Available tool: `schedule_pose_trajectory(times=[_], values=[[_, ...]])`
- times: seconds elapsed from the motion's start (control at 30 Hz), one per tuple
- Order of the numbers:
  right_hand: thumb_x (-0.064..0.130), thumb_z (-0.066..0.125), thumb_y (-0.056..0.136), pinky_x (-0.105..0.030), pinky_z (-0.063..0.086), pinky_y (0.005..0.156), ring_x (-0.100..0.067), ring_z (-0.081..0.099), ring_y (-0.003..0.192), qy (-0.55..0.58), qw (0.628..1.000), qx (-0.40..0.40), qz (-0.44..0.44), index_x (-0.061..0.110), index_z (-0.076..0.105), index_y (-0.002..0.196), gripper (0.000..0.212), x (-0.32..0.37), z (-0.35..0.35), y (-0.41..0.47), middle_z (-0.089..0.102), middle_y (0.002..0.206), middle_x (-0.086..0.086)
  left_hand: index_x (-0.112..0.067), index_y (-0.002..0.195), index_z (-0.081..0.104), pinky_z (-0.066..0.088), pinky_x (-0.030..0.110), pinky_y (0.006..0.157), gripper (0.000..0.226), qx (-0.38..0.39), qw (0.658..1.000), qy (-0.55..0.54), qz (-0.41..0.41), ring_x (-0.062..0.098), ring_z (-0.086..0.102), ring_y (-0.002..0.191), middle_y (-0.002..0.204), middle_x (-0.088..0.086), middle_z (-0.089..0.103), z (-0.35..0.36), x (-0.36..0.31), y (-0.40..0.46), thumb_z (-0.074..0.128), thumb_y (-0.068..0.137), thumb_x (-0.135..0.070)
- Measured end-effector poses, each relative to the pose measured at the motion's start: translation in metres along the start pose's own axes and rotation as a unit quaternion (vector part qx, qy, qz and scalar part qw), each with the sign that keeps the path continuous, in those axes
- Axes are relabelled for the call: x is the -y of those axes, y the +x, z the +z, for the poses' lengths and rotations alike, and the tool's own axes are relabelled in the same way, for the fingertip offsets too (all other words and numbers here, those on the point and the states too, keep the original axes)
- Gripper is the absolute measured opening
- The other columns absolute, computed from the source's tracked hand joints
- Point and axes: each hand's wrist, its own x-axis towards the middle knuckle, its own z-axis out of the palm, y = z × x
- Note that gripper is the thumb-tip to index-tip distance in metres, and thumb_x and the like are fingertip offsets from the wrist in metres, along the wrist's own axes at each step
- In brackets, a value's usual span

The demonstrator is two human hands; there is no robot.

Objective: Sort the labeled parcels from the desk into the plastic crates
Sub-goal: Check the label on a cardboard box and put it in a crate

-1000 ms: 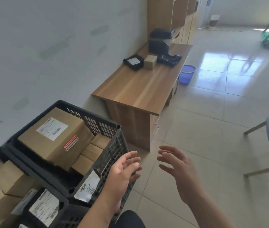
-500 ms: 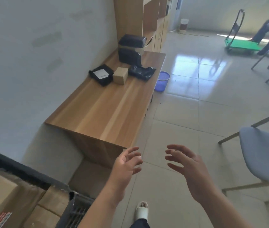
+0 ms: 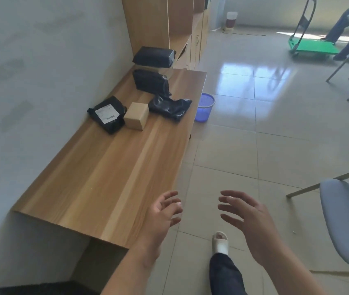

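Parcels (image 3: 136, 115) on desk (image 3: 105, 179): four black, one cardboard.

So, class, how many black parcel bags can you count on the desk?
4. One with a white label lies left of the small box, one crumpled right of it, one behind, one stacked on top. Others may be hidden.

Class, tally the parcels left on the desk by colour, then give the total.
Black bag parcels: 4
Brown cardboard boxes: 1
Total: 5
A further parcel may lie between the two stacked black ones; it is too hidden to tell.
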Motion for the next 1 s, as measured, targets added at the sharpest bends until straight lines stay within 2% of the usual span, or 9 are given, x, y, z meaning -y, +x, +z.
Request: schedule_pose_trajectory(times=[0.1, 0.27, 0.5, 0.7, 0.8, 0.87, 0.93, 1.0], values=[[0.008, 0.062, 0.098, -0.038, 0.059, 0.087, -0.025, 0.075, 0.098, 0.008, 1.0, 0.024, 0.0, 0.012, 0.079, 0.101, 0.018, 0.025, 0.004, 0.056, 0.079, 0.101, -0.009, -0.024, 0.12, 0.068, 0.058, 0.039, 0.095, 0.026, -0.025, 1.0, 0.009, 0.007, 0.021, 0.07, 0.108, 0.119, 0.003, 0.069, 0.014, -0.022, 0.043, 0.064, 0.098, -0.011], [0.008, 0.062, 0.098, -0.042, 0.059, 0.092, -0.025, 0.073, 0.098, 0.002, 0.996, 0.086, 0.004, 0.011, 0.078, 0.103, 0.017, 0.083, 0.009, 0.155, 0.078, 0.099, -0.008, -0.024, 0.118, 0.07, 0.057, 0.037, 0.089, 0.025, -0.08, 0.997, 0.007, 0.017, 0.017, 0.068, 0.099, 0.119, 0.006, 0.069, 0.041, -0.072, 0.123, 0.064, 0.099, -0.01], [0.01, 0.062, 0.099, -0.042, 0.059, 0.091, -0.028, 0.072, 0.101, -0.03, 0.989, 0.136, 0.039, 0.01, 0.077, 0.105, 0.016, 0.134, 0.019, 0.279, 0.076, 0.104, -0.012, -0.028, 0.118, 0.068, 0.06, 0.038, 0.096, 0.025, -0.155, 0.987, 0.009, 0.033, 0.018, 0.069, 0.109, 0.117, 0.0, 0.071, 0.081, -0.13, 0.201, 0.062, 0.1, -0.013], [0.008, 0.062, 0.098, -0.04, 0.059, 0.087, -0.029, 0.073, 0.1, -0.048, 0.983, 0.159, 0.08, 0.008, 0.077, 0.103, 0.016, 0.16, 0.041, 0.348, 0.078, 0.1, -0.013, -0.034, 0.119, 0.067, 0.053, 0.033, 0.1, 0.029, -0.17, 0.982, 0.073, 0.05, 0.007, 0.063, 0.115, 0.121, -0.01, 0.066, 0.08, -0.162, 0.277, 0.064, 0.098, -0.014], [0.006, 0.061, 0.098, -0.042, 0.059, 0.087, -0.031, 0.072, 0.101, -0.051, 0.985, 0.143, 0.086, 0.007, 0.077, 0.103, 0.017, 0.177, 0.048, 0.387, 0.076, 0.104, -0.018, -0.03, 0.124, 0.064, 0.047, 0.034, 0.099, 0.033, -0.238, 0.954, 0.175, 0.051, 0.015, 0.058, 0.12, 0.128, -0.005, 0.06, 0.04, -0.171, 0.35, 0.067, 0.095, -0.014], [0.005, 0.06, 0.097, -0.045, 0.057, 0.092, -0.031, 0.071, 0.1, -0.049, 0.986, 0.128, 0.095, 0.004, 0.077, 0.103, 0.017, 0.19, 0.051, 0.414, 0.075, 0.109, -0.021, -0.023, 0.134, 0.061, 0.045, 0.04, 0.108, 0.043, -0.264, 0.926, 0.263, 0.052, 0.024, 0.054, 0.129, 0.136, 0.003, 0.054, 0.01, -0.176, 0.4, 0.068, 0.092, -0.013], [0.005, 0.059, 0.098, -0.048, 0.054, 0.096, -0.032, 0.071, 0.098, -0.059, 0.987, 0.116, 0.099, 0.004, 0.076, 0.103, 0.018, 0.205, 0.053, 0.439, 0.075, 0.111, -0.022, -0.019, 0.148, 0.051, 0.038, 0.043, 0.115, 0.06, -0.263, 0.899, 0.35, 0.014, 0.031, 0.042, 0.14, 0.152, 0.011, 0.043, -0.014, -0.185, 0.444, 0.07, 0.092, -0.02], [0.005, 0.057, 0.099, -0.051, 0.052, 0.101, -0.032, 0.07, 0.097, -0.077, 0.987, 0.104, 0.097, 0.004, 0.076, 0.102, 0.019, 0.222, 0.055, 0.461, 0.075, 0.107, -0.02, -0.023, 0.16, 0.033, 0.029, 0.046, 0.121, 0.08, -0.258, 0.859, 0.438, -0.058, 0.034, 0.026, 0.151, 0.165, 0.013, 0.026, -0.035, -0.192, 0.476, 0.073, 0.091, -0.036]])
